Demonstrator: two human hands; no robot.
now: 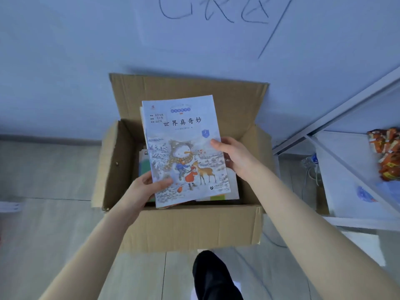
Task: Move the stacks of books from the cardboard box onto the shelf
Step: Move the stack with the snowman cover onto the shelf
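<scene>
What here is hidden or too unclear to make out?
Head view: remaining books in the cardboard box, mostly covered by the held stack of books.
Head view: fingers of the left hand and right hand, under the stack.
Head view: the shelf and orange packets, cut by the right edge.

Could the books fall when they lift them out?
Maybe. The left hand and right hand grip the stack of books only at its edges, and lower books already stick out unevenly, so one might slide back into the cardboard box. Also, orange packets already lie on the shelf, so the stack could bump them.
</scene>
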